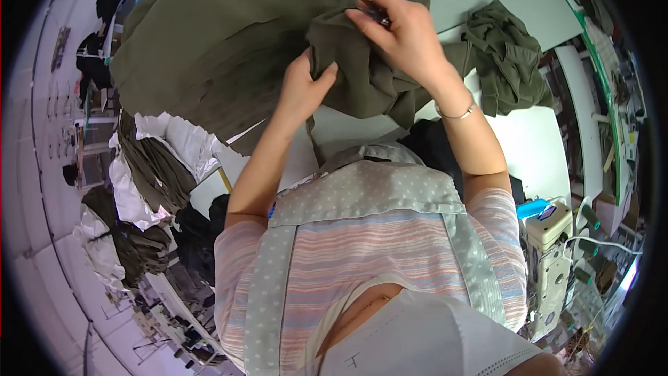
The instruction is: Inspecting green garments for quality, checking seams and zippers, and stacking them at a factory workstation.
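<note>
A large olive-green cloth piece [229, 35] spreads over the table in front of me, bunched up between my hands. My left hand [304, 90] is closed on a fold of it, thumb pressed against the fabric. Just to the right and farther off, my right hand [412, 36] is closed around small dark thread snips [376, 12]. Their pointed tip lies at the raised edge of the cloth. Part of the snips is hidden inside my fingers, and so is whatever lies right at the tip.
A crumpled olive garment [504, 56] lies right of my hands on the white table [536, 139]. Black cloth [433, 141] rests near my body. A sewing machine [550, 230] stands at lower right. Dark cloth bundles in white wrapping [184, 143] are on the left.
</note>
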A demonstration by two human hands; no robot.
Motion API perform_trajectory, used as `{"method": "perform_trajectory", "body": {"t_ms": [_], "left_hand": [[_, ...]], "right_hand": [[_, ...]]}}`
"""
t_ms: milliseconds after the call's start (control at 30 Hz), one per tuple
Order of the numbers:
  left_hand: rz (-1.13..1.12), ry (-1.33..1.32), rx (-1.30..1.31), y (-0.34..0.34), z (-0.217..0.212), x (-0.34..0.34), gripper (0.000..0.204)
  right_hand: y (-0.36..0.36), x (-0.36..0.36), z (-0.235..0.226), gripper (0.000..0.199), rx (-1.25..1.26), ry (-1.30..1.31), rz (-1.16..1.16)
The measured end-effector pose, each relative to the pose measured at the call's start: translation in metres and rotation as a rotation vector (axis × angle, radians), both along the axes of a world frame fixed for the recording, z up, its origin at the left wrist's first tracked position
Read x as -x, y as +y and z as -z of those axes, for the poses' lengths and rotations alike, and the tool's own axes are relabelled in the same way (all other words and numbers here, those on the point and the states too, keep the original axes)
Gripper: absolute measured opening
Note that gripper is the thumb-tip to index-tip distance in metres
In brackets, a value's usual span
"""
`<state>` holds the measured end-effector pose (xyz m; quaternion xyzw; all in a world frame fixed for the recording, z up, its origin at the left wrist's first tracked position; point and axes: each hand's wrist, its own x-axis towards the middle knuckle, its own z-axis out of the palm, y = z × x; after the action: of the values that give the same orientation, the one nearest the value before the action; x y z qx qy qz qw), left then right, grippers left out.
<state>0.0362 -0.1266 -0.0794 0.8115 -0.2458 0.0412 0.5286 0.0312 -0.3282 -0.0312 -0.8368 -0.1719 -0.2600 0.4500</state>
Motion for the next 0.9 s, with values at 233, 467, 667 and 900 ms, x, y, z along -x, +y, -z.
{"method": "perform_trajectory", "body": {"t_ms": [233, 467, 667, 900], "left_hand": [[0.078, 0.106, -0.018, 0.02, -0.111, -0.005, 0.02], [0.066, -0.331, -0.623, 0.024, -0.217, 0.008, 0.018], [-0.069, -0.467, -1.032, 0.087, -0.234, 0.048, 0.025], [-0.325, -0.377, -0.671, 0.18, -0.276, 0.112, 0.015]], "right_hand": [[-0.022, 0.012, -0.05, 0.032, 0.185, -0.123, 0.044], [-0.056, -0.012, -0.036, 0.028, 0.3, -0.07, 0.22], [-0.134, 0.013, -0.06, 0.023, 0.062, -0.01, 0.252], [-0.188, 0.042, -0.104, 0.015, -0.142, 0.02, 0.258]]}}
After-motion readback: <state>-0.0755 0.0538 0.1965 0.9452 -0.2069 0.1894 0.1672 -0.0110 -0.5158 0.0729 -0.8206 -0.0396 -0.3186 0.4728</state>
